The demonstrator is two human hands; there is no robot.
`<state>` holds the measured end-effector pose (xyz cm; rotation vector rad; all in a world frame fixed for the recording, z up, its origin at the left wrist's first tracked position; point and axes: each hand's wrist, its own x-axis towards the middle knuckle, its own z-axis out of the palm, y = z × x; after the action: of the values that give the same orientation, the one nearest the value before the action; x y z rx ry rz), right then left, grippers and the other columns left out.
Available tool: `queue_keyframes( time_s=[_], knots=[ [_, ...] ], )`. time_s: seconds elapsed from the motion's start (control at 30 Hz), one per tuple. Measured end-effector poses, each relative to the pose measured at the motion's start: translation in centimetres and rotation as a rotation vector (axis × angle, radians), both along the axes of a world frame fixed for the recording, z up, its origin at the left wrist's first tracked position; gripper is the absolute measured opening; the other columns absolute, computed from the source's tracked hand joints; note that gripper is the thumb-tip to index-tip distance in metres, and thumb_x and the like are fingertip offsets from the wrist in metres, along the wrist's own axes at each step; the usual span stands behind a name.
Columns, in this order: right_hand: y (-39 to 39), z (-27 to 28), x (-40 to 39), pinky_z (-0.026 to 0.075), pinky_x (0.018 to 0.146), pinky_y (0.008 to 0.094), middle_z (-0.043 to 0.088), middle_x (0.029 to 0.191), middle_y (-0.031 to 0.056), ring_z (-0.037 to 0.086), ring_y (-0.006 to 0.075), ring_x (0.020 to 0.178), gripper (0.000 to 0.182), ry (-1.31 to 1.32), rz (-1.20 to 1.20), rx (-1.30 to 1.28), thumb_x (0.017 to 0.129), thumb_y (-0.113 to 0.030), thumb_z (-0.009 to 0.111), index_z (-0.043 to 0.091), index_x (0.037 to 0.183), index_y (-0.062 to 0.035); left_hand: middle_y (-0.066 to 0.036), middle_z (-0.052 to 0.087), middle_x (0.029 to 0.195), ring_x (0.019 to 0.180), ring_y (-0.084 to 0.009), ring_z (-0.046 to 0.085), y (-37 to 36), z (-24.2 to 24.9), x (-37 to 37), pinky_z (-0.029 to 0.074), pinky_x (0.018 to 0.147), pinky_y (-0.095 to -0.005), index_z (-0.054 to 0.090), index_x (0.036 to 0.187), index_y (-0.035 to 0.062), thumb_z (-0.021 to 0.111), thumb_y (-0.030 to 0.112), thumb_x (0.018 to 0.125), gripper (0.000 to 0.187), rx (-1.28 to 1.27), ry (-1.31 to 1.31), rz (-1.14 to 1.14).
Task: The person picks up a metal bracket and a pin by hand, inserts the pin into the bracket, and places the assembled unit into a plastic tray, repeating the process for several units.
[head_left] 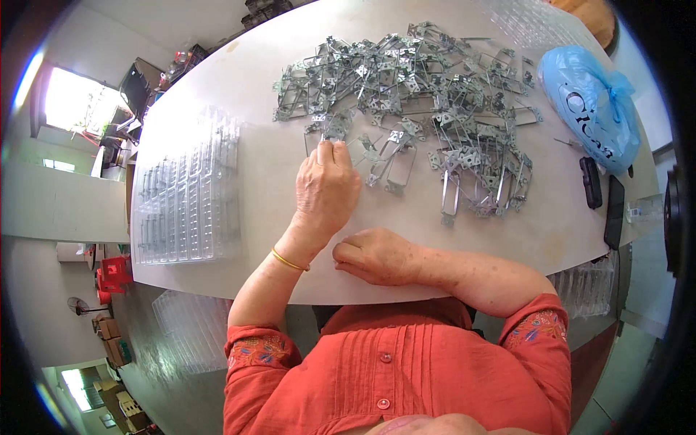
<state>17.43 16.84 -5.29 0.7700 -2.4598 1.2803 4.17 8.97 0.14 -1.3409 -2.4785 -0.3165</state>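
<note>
My left hand, with a gold bangle on its wrist, reaches to the near left edge of a heap of thin metal brackets. Its fingers are closed at the tips on a metal bracket, partly hidden by the fingers. Just right of that hand, a few loose brackets lie on the white table. My right hand rests near the table's front edge, fingers curled in. What it holds, if anything, is hidden.
A stack of clear plastic trays holding metal parts stands on the left. On the right are a blue plastic bag, a black object and a dark flat phone-like item. More clear trays lie at the back right.
</note>
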Motion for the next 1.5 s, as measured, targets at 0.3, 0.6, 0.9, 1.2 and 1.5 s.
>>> queue_keyframes(
  time_s=[0.3,0.6,0.9,1.2,1.5],
  knots=[
    [0.1,0.4,0.0,0.053,0.070,0.0479,0.062,0.084,0.0138,0.065,0.0369,0.081,0.017,-0.127,0.005,0.093,0.095,-0.021,0.062,0.053,0.095,-0.0067,-0.017,0.060,0.107,0.096,-0.0333,0.062,0.1,1.2,0.1,0.052,0.084,-0.0425,0.057,0.116,-0.0023,0.073,0.010,0.078,0.043,-0.088,0.150,-0.091],
    [0.0,-0.1,0.2,0.054,0.070,0.0457,0.061,0.084,0.0123,0.065,0.0352,0.079,0.016,0.015,-0.020,0.022,0.094,-0.020,0.065,0.055,0.096,-0.0067,-0.011,0.067,0.100,0.083,-0.0187,0.067,-0.7,2.9,-0.3,0.054,0.077,-0.0318,0.059,0.121,-0.0053,0.072,0.012,0.090,0.037,0.281,-0.501,0.090],
    [0.1,0.6,0.1,0.052,0.066,0.0468,0.061,0.083,0.0144,0.063,0.0382,0.075,0.019,0.014,0.000,-0.122,0.095,-0.021,0.067,0.055,0.094,-0.0053,-0.010,0.067,0.101,0.079,-0.0189,0.066,-3.9,1.0,-2.5,0.055,0.073,-0.0319,0.057,0.130,-0.0053,0.058,0.022,0.104,0.038,0.849,-1.689,-0.230],
    [1.2,4.5,0.1,0.055,0.071,0.0323,0.069,0.096,0.0103,0.069,0.0233,0.079,0.017,0.035,-0.154,-0.302,0.089,-0.001,0.075,0.060,0.098,-0.0051,-0.013,0.064,0.105,0.079,-0.0242,0.066,-5.6,-0.9,-4.2,0.057,0.071,-0.0356,0.050,0.139,-0.0095,0.051,0.031,0.106,0.053,0.879,-2.011,-0.512],
    [3.9,9.5,-4.4,0.056,0.072,0.0258,0.071,0.100,0.0133,0.069,0.0132,0.080,0.017,0.228,-0.536,-0.497,0.093,0.000,0.071,0.056,0.101,-0.0023,-0.014,0.066,0.104,0.073,-0.0256,0.070,-6.7,-0.8,-4.1,0.058,0.067,-0.0351,0.050,0.137,-0.0092,0.056,0.033,0.103,0.055,0.838,-2.078,-0.663]
  ],
)
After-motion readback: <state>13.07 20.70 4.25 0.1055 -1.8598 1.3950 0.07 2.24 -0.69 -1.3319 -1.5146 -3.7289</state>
